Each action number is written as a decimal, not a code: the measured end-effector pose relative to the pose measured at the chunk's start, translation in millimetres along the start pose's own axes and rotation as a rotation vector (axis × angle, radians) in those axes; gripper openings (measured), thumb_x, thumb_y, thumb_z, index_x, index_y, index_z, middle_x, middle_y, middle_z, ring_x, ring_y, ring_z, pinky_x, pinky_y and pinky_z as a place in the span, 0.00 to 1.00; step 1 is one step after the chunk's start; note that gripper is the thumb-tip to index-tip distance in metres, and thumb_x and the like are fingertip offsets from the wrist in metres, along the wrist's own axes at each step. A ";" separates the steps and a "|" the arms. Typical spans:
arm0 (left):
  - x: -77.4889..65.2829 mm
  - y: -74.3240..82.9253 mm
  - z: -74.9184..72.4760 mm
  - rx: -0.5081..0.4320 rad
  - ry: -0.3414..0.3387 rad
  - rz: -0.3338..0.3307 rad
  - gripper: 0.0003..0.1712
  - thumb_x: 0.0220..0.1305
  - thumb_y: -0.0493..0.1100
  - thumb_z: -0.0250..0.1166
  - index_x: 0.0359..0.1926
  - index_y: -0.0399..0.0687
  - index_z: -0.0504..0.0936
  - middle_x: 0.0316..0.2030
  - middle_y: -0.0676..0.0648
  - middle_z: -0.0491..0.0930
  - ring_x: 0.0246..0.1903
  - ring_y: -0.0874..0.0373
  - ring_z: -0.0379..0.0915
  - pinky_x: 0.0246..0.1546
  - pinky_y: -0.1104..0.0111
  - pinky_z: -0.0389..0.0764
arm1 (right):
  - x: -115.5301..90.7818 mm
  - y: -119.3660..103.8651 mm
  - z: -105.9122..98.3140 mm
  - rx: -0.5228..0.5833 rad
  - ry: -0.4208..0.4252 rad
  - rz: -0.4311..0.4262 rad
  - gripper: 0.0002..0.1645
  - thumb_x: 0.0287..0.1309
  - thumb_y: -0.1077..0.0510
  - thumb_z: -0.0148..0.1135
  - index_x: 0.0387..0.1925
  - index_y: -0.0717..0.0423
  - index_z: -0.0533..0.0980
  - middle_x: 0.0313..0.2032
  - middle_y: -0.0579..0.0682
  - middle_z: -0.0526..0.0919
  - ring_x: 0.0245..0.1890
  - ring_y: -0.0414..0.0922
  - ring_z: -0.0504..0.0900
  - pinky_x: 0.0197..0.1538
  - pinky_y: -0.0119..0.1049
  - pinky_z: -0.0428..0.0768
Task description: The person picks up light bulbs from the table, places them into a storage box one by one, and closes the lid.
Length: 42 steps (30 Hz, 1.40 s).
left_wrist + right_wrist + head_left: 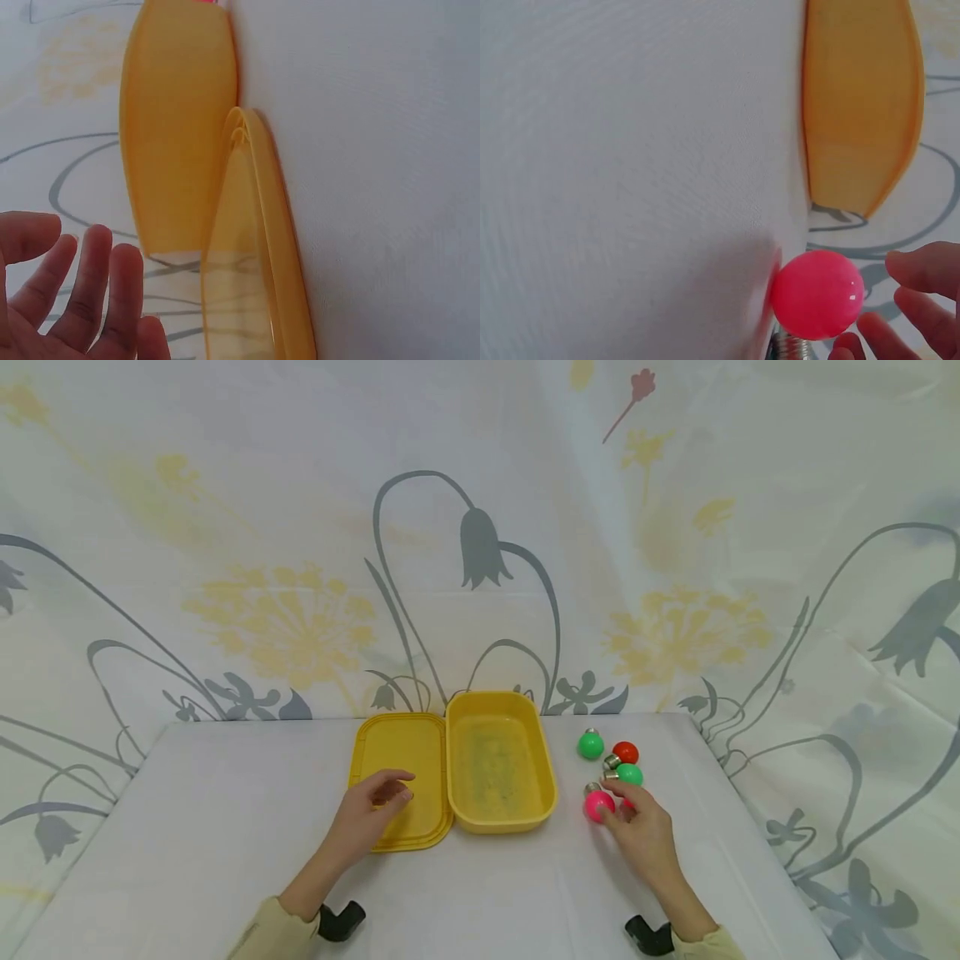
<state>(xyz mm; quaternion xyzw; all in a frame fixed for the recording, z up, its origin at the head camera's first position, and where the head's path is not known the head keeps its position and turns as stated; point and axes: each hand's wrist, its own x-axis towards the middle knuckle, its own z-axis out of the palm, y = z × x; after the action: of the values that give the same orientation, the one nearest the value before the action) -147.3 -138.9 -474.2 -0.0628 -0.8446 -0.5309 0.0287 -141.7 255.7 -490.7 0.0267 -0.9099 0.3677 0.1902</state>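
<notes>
Head: we see the left hand [371, 810] loose and empty over the yellow lid [423, 760]; the right hand [647, 835] at a pink bulb [597, 805], towards the table's [187, 827] right edge.
Left wrist: fingers relaxed, apart from the lid.
Right wrist: fingers parted, just beside the bulb — a reach, we judge, needing thumb and fingertips closed round it.

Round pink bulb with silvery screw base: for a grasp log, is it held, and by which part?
Nothing is held: the right hand is near the bulb, thumb clear; the left hand is empty.
</notes>
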 end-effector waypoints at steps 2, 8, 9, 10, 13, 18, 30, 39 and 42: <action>5.2 -1.1 3.9 -0.040 -0.024 -0.007 0.13 0.67 0.37 0.65 0.52 0.43 0.82 0.36 0.52 0.82 0.39 0.57 0.77 0.45 0.66 0.78 | 0.5 0.7 1.0 0.001 -0.012 0.016 0.25 0.49 0.69 0.73 0.52 0.60 0.82 0.49 0.56 0.83 0.40 0.52 0.80 0.42 0.40 0.83; 22.5 -4.6 16.1 -0.126 -0.080 -0.020 0.14 0.68 0.39 0.64 0.53 0.43 0.82 0.36 0.49 0.80 0.36 0.51 0.77 0.39 0.68 0.79 | 1.5 -0.2 1.7 -0.002 -0.030 0.047 0.26 0.48 0.68 0.74 0.52 0.59 0.82 0.47 0.55 0.83 0.38 0.50 0.78 0.40 0.35 0.80; 25.2 -4.6 18.2 -0.136 -0.084 -0.024 0.14 0.68 0.39 0.64 0.53 0.43 0.82 0.36 0.49 0.80 0.36 0.50 0.78 0.39 0.67 0.80 | 1.7 -0.4 1.7 -0.005 -0.034 0.051 0.26 0.48 0.68 0.75 0.52 0.59 0.82 0.47 0.55 0.83 0.39 0.50 0.78 0.40 0.35 0.80; 27.8 -4.6 20.4 -0.142 -0.086 -0.027 0.14 0.68 0.39 0.64 0.53 0.43 0.82 0.36 0.49 0.80 0.36 0.49 0.78 0.39 0.67 0.80 | 2.0 -0.6 1.7 -0.007 -0.037 0.054 0.26 0.48 0.68 0.75 0.52 0.59 0.82 0.47 0.55 0.83 0.39 0.50 0.78 0.41 0.36 0.80; 34.6 -3.2 26.7 -0.140 -0.078 -0.028 0.14 0.68 0.40 0.64 0.53 0.44 0.82 0.36 0.49 0.80 0.35 0.50 0.78 0.38 0.66 0.80 | 3.0 -0.5 1.7 -0.012 -0.046 0.059 0.26 0.48 0.68 0.75 0.52 0.59 0.82 0.48 0.56 0.83 0.40 0.50 0.79 0.42 0.38 0.81; 42.7 -0.8 35.8 -0.143 -0.084 -0.024 0.12 0.68 0.38 0.63 0.51 0.44 0.83 0.37 0.48 0.79 0.35 0.53 0.76 0.38 0.68 0.79 | 3.5 0.7 0.9 -0.017 -0.070 0.061 0.26 0.48 0.67 0.75 0.52 0.58 0.81 0.48 0.56 0.83 0.39 0.50 0.78 0.40 0.35 0.80; 53.1 0.8 49.9 -0.168 -0.150 -0.066 0.15 0.66 0.37 0.66 0.53 0.41 0.82 0.33 0.47 0.75 0.31 0.54 0.70 0.31 0.71 0.73 | 4.7 -1.1 -4.1 -0.040 -0.178 0.141 0.28 0.51 0.64 0.75 0.56 0.58 0.79 0.50 0.56 0.81 0.42 0.52 0.76 0.39 0.32 0.78; 52.8 16.9 47.6 -0.208 -0.185 -0.064 0.17 0.65 0.32 0.65 0.54 0.33 0.80 0.30 0.45 0.71 0.28 0.56 0.65 0.27 0.73 0.68 | 6.8 0.8 -4.5 -0.062 -0.214 0.134 0.31 0.49 0.65 0.76 0.57 0.58 0.79 0.49 0.57 0.81 0.42 0.51 0.76 0.42 0.40 0.80; 50.0 26.0 44.3 -0.219 -0.199 -0.063 0.16 0.64 0.32 0.65 0.53 0.32 0.80 0.29 0.45 0.69 0.28 0.56 0.64 0.27 0.73 0.67 | 6.4 0.6 -5.5 -0.077 -0.219 0.150 0.31 0.49 0.65 0.76 0.57 0.57 0.79 0.47 0.56 0.81 0.41 0.51 0.76 0.41 0.39 0.80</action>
<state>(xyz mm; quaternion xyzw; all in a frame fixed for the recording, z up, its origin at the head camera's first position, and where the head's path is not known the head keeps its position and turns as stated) -192.5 -84.1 -464.4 -0.0913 -0.7818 -0.6117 -0.0792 -146.0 260.4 -485.2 -0.0086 -0.9380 0.3407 0.0629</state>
